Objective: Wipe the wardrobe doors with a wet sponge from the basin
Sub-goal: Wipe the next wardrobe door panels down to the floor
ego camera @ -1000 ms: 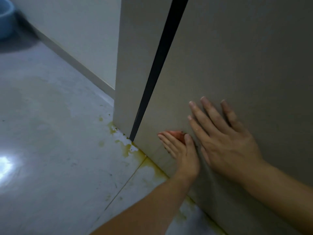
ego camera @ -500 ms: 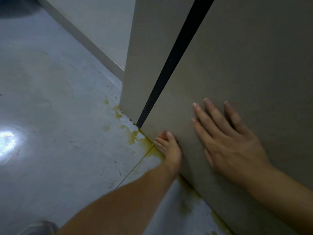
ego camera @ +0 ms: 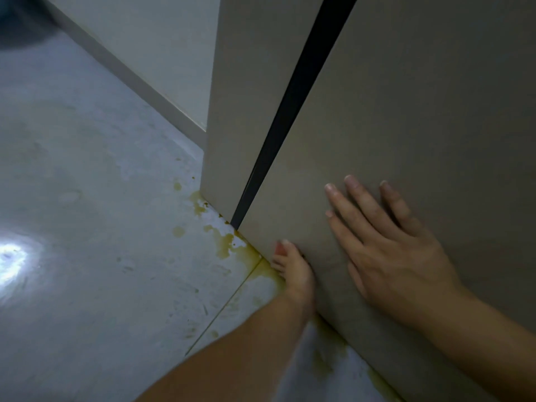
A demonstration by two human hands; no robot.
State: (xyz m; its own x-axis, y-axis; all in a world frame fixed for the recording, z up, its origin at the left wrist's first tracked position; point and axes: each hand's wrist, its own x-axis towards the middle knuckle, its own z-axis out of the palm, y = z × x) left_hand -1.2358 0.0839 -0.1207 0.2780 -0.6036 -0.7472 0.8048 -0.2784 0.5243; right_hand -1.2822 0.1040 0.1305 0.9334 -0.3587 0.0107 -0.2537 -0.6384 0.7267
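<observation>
The left hand (ego camera: 293,269) has slid down the tall grey-beige wardrobe door (ego camera: 420,111) in the last second. It was working the lower face of the panel and is now tucked at the very foot of it, where the door meets the pale grey glossy floor (ego camera: 95,221). The reddish sponge (ego camera: 279,248) showed clearly under the fingers a moment ago, but only a sliver peeks out at the fingertips now. From here I cannot tell whether the fingers are curled round it or pressing it flat against the door. The right hand (ego camera: 387,250) has not shifted: it lies spread wide and flat on the panel just right of the left hand, holding nothing and apparently steadying the door. I take it this stroke has reached the bottom of the door, so the sponge must go back up or move along to a fresh strip. The narrower door (ego camera: 249,97) to the left, across the black vertical gap (ego camera: 293,105), looks likely to need wiping too. Yellow-brown stains (ego camera: 224,242) spread over the floor along the foot of the doors, right by the sponge, and dragging through them could smear the panel. The white skirting board (ego camera: 139,82) runs away at the far left. The basin has dropped out of sight, so I cannot place it for a rinse.
</observation>
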